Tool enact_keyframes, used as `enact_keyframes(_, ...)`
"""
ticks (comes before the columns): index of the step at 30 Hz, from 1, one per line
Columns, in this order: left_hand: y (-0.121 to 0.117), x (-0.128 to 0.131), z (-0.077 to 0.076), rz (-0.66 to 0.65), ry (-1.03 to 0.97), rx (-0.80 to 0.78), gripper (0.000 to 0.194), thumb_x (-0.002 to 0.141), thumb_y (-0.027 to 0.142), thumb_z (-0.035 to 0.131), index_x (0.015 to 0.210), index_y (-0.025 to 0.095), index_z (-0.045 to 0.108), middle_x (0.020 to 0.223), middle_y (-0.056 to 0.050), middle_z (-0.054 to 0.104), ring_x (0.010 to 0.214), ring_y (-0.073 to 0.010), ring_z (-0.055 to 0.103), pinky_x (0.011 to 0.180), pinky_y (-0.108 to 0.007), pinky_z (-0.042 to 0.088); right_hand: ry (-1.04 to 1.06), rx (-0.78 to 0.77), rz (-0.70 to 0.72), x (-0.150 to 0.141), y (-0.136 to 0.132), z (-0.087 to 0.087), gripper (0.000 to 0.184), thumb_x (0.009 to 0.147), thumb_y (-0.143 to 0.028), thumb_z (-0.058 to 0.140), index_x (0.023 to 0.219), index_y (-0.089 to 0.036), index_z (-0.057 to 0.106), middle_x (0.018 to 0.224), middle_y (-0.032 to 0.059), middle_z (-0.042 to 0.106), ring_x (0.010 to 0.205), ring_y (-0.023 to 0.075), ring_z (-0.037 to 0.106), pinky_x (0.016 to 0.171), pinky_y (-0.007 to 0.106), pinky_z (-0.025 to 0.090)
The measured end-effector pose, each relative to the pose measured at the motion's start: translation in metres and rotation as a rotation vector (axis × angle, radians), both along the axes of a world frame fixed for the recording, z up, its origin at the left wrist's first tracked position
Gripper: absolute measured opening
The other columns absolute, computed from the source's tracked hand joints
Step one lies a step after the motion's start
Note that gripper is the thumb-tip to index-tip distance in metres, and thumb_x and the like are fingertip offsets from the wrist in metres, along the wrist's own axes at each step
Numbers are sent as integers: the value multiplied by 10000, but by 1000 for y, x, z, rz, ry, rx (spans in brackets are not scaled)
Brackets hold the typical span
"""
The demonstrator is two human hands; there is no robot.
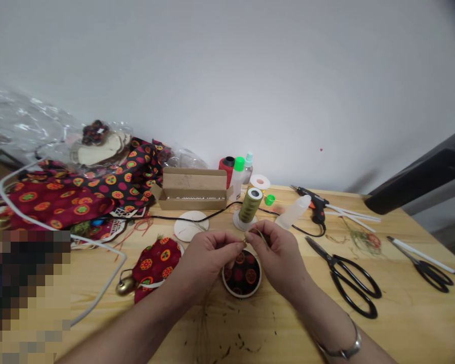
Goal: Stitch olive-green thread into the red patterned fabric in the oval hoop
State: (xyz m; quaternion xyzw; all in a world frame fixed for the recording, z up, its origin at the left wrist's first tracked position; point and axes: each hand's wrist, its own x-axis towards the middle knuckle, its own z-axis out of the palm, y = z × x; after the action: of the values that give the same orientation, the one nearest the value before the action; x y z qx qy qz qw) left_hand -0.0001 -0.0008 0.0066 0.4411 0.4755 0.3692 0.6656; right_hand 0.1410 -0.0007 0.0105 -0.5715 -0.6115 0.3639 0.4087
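Note:
My left hand and my right hand meet at the middle of the table, thumbs and forefingers pinched. Olive thread loops out of the right hand's fingers. Between the fingertips is a tiny golden-brown bit, too small to make out; the left fingers pinch there too. Just below both hands is a round, white-rimmed piece covered in dark patterned fabric. Loose strands hang beneath the left wrist. A red patterned fabric piece with a brass bell lies left of my left hand.
Behind my hands stand an olive thread spool, a green-capped bottle and an open cardboard box. Large black scissors, a glue gun and smaller scissors lie rightward. A black cord crosses the table; patterned fabric heaps left.

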Motion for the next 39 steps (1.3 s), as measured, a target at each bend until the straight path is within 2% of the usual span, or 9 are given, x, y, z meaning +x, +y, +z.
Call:
enact_keyframes(6, 0, -1, 2, 0, 54, 75, 142, 717, 286, 612, 699, 179, 703, 582, 12, 619, 493, -80, 478, 499, -193, 371, -7, 16, 3, 1, 1, 0, 92, 765, -217, 514, 678, -189, 514, 549, -19, 510, 521, 126, 471, 492, 230, 383)
enact_keyframes(11, 2, 0, 3, 53, 90, 29, 168, 682, 299, 642, 780, 187, 721, 681, -12, 676, 593, -129, 556, 553, -221, 424, 2, 41, 8, 3, 3, -2, 78, 766, -221, 523, 705, -173, 531, 614, 2, 543, 562, 129, 477, 524, 237, 387)
enact_keyframes(16, 3, -1, 6, 153, 140, 174, 111, 658, 270, 661, 643, 166, 696, 926, -30, 664, 735, -144, 582, 605, -211, 441, 17, 32, -13, 5, 6, -2, 94, 761, -224, 529, 693, -163, 549, 583, -12, 523, 536, 118, 441, 518, 233, 369)
enact_keyframes(18, 2, -1, 6, 172, 148, 174, 120, 668, 285, 653, 658, 170, 685, 875, -19, 664, 658, -124, 571, 567, -209, 436, 19, 36, -21, 5, 8, -1, 91, 755, -219, 534, 688, -161, 554, 576, -15, 518, 530, 115, 430, 511, 231, 359)
enact_keyframes(21, -1, 0, 5, 148, 116, 177, 132, 685, 297, 642, 700, 172, 682, 854, -20, 663, 641, -118, 567, 572, -215, 440, 15, 30, -35, 6, 10, -1, 94, 752, -214, 535, 677, -161, 556, 564, -18, 514, 526, 115, 427, 510, 232, 355)
enact_keyframes(26, -5, 1, -1, 7, 42, 149, 142, 719, 293, 613, 690, 169, 678, 1187, -48, 567, 852, -176, 594, 720, -268, 452, 52, 19, -58, 5, 8, 0, 87, 742, -209, 548, 673, -158, 558, 589, -9, 537, 543, 115, 456, 517, 230, 373)
enact_keyframes(29, -5, 3, -2, -55, 35, 154, 143, 720, 278, 610, 659, 164, 669, 1045, -48, 641, 850, -178, 593, 733, -262, 440, 126, -50, -41, 4, 6, 2, 92, 748, -218, 541, 675, -162, 533, 518, -36, 501, 459, 97, 435, 457, 217, 360)
enact_keyframes(33, -5, 5, 0, -131, 160, 172, 180, 741, 302, 574, 717, 157, 678, 705, -28, 663, 675, -160, 580, 614, -248, 434, 194, -129, -25, 2, 5, 7, 110, 756, -208, 527, 660, -165, 496, 468, -44, 509, 430, 91, 459, 440, 203, 379)
enact_keyframes(39, -9, 4, -5, -150, 418, 444, 206, 784, 243, 505, 775, 183, 702, 656, -2, 628, 631, -135, 550, 584, -226, 408, 262, -154, -32, 4, 7, 2, 114, 750, -227, 545, 674, -151, 506, 531, -21, 572, 389, 51, 400, 375, 163, 316)
